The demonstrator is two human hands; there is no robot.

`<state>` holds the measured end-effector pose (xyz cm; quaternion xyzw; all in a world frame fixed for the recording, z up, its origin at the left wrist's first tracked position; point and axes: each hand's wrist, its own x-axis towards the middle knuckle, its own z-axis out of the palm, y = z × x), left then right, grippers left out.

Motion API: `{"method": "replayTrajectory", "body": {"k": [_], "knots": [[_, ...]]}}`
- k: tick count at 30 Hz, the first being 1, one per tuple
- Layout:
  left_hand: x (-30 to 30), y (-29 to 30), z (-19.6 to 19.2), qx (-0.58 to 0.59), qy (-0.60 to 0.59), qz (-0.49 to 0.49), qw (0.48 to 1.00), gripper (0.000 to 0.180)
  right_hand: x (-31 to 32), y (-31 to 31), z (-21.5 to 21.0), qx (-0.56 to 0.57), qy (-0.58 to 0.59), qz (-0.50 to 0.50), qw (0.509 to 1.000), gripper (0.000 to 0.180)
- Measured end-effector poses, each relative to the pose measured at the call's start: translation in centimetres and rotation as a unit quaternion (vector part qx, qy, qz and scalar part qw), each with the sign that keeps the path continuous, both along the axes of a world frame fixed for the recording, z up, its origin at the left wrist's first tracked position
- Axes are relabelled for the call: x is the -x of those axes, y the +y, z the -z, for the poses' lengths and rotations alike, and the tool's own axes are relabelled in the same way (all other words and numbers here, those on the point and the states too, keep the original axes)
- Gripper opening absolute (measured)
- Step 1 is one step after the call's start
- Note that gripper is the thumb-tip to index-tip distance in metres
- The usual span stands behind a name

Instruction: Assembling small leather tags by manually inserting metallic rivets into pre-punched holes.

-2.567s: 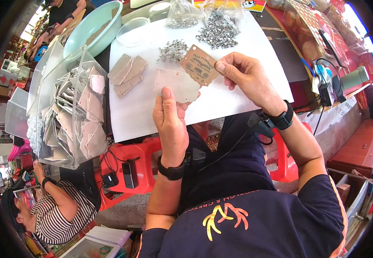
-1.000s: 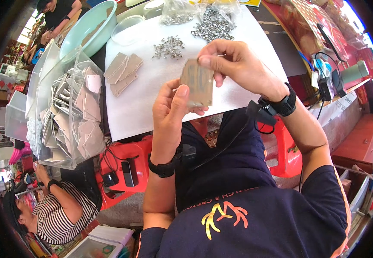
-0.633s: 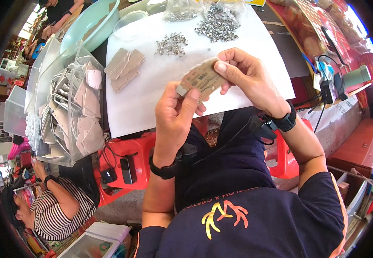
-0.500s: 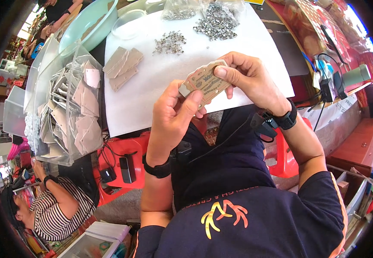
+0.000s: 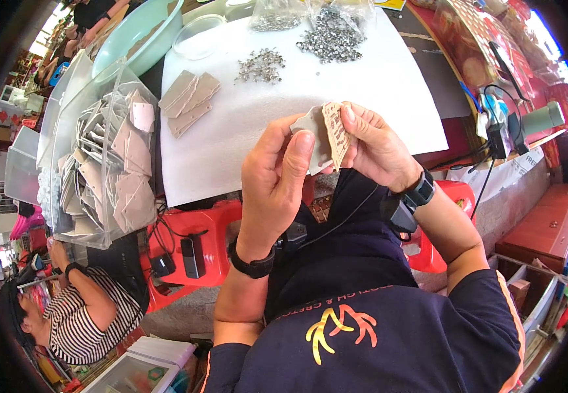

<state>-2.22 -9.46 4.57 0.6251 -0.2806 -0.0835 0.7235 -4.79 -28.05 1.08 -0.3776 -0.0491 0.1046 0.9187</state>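
My left hand (image 5: 276, 177) and my right hand (image 5: 374, 145) are raised together above the near edge of the white sheet (image 5: 231, 131). Between them they hold a small clear plastic bag (image 5: 311, 131) and a brown printed card (image 5: 336, 131); the right fingers pinch the card at the bag's mouth, while the left thumb and fingers grip the bag. Both wrists wear black bands. A few brown cards (image 5: 188, 101) lie on the sheet to the left. Small piles of metal parts (image 5: 261, 65) lie further back.
A clear plastic box (image 5: 104, 157) full of bagged cards stands at the left, with a pale green basin (image 5: 143, 39) behind it. Bags of metal parts (image 5: 333, 29) lie at the back. Red stools (image 5: 192, 223) stand below. A person in a striped top (image 5: 77, 321) sits lower left.
Both hands lifted the card and the clear bag off the sheet and brought them closer. The card has turned upright and now stands at the bag's mouth.
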Motion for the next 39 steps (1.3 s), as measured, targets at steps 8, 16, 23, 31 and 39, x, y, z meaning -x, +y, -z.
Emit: {"method": "replayTrajectory", "body": {"k": [8,16,23,31,39], "knots": [[0.4,-0.4,-0.4,0.007,-0.007,-0.009,1.0,0.027,0.0,0.4,0.7,-0.068,0.007,-0.006,0.998,0.034],[0.1,-0.6,0.5,0.017,0.018,-0.048,0.999,0.034,0.0,0.4,-0.3,-0.036,0.012,0.001,0.999,0.03],[0.1,-0.8,0.3,0.041,0.039,-0.033,0.998,0.031,0.3,0.4,-0.9,0.117,-0.031,0.105,0.987,0.028],[-0.1,-0.9,0.2,0.056,0.058,-0.063,0.995,0.032,0.9,1.3,-2.1,0.231,-0.057,0.198,0.951,0.02],[-0.1,-0.8,0.0,0.061,0.051,-0.079,0.994,0.031,1.1,2.1,-2.5,0.255,-0.076,0.23,0.936,0.019]]}}
